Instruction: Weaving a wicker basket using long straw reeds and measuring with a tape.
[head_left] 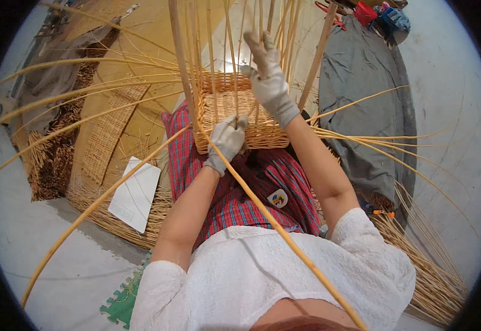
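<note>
A rectangular wicker basket (272,137), partly woven, rests on my lap over red checked cloth (181,129). Rods stand up from its walls and others fan out to both sides. My left hand (227,141), in a pale work glove, is closed at the near wall, its fingertips pinching a thin upright rod (236,83). Above the basket's right side I hold up my right hand (269,78), also gloved, with thumb and fingers apart. Its fingertips are slightly blurred, near the upright rods. Two thick rods bend from the near left corner toward me.
A flat woven panel (111,129) and a white board (135,194) lie to the left, beside bundled dark sticks (58,154). Grey cloth (362,105) covers something on the right. Loose rods (433,276) lie at the lower right. Wooden posts (319,52) rise beside the basket.
</note>
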A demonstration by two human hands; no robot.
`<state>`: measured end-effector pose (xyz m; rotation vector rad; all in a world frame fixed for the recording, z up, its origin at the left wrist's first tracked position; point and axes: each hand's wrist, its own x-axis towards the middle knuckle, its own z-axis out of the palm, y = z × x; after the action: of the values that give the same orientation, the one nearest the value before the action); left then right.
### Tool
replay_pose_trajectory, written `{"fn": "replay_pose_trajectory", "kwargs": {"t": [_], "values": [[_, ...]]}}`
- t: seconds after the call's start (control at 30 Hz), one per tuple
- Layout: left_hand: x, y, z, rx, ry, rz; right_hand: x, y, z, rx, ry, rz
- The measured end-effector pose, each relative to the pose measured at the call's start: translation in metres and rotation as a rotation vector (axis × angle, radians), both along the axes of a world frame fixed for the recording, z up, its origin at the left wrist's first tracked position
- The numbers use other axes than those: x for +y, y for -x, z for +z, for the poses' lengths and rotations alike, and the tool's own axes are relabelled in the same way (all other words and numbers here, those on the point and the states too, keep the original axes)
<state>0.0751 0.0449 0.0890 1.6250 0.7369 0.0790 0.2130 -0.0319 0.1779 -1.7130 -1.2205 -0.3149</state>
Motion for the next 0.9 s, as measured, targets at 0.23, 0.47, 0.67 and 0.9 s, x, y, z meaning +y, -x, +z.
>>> {"fn": "replay_pose_trajectory", "kwargs": {"t": [0.23,0.47,0.67,0.9], "values": [[0.009,-0.006,0.024,-0.058,-0.07,-0.003,-0.119,0.031,-0.086,0.694,-0.557,0.101],[-0.004,-0.023,0.054,-0.115,-0.283,0.147,-0.114,0.05,-0.039,0.732,-0.214,-0.213],[-0.047,-0.042,0.021,-0.302,-0.587,0.016,-0.172,0.016,-0.034,1.042,-0.469,-0.426],[-0.067,-0.066,-0.019,-0.172,-0.441,-0.045,-0.083,-0.027,0.023,-0.313,0.341,-0.44]]}}
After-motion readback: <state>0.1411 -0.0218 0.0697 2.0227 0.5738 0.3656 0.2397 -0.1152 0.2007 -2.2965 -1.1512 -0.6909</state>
